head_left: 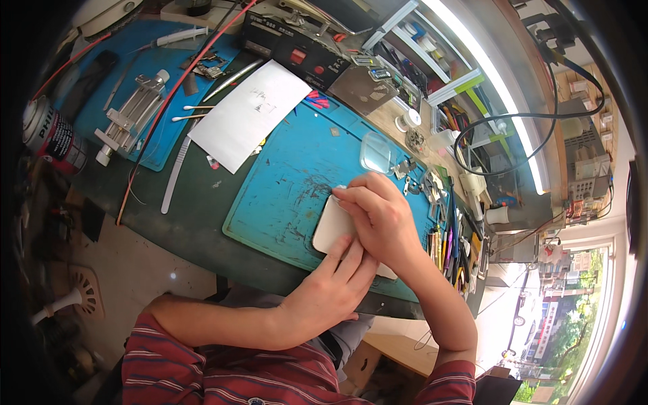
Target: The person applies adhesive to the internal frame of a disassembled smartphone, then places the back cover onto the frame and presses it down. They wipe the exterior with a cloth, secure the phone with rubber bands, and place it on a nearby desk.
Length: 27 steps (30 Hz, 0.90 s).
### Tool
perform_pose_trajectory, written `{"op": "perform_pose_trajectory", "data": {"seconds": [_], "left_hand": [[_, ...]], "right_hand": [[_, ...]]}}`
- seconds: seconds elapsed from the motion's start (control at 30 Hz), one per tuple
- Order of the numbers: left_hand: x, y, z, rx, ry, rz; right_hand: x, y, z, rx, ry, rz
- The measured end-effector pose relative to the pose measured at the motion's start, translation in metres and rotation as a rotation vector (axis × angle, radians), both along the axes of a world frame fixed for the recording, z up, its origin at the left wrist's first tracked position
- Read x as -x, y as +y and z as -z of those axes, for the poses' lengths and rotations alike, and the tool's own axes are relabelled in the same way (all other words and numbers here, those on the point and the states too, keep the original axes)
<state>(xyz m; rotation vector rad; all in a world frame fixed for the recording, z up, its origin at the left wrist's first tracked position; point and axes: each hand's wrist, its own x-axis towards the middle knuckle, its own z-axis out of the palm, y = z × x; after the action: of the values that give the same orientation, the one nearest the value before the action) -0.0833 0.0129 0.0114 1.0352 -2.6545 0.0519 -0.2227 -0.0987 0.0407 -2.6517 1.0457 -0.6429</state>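
Note:
On the blue work mat point(270, 196) lies a flat white slab with rounded corners and a dark edge, like a phone point(333, 226). My left hand point(331, 287) grips its near side, with the fingers laid over the white face. Above its far end, my right hand point(385, 212) is closed, thumb and fingers pinched together. A tiny whitish bit shows at those fingertips, too small to name. Both hands cover much of the slab's right part. Just beyond the right hand sits a clear plastic lid or dish point(375, 152).
A white paper sheet point(250, 115) overlaps the mat's far left, beside cotton swabs point(192, 118) and a metal spatula point(177, 175). Further left are a metal clamp point(135, 115) and spray can point(57, 138). Pens and tools point(452, 246) crowd the right. A black box point(297, 50) stands behind.

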Motion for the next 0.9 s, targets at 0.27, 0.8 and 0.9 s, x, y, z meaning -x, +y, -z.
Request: {"op": "perform_pose_trajectory", "data": {"seconds": [0.27, 0.8, 0.9], "left_hand": [[-0.001, 0.000, -0.003, 0.031, -0.009, -0.052], [0.015, 0.030, 0.019, 0.071, -0.125, -0.123], [0.006, 0.022, 0.004, 0.123, -0.081, -0.144]], "right_hand": [[0.002, -0.018, -0.023, -0.162, -0.140, 0.120], [-0.011, 0.016, -0.039, -0.473, -0.002, -0.543], [0.008, 0.022, -0.050, -0.596, -0.285, -0.178]]}}
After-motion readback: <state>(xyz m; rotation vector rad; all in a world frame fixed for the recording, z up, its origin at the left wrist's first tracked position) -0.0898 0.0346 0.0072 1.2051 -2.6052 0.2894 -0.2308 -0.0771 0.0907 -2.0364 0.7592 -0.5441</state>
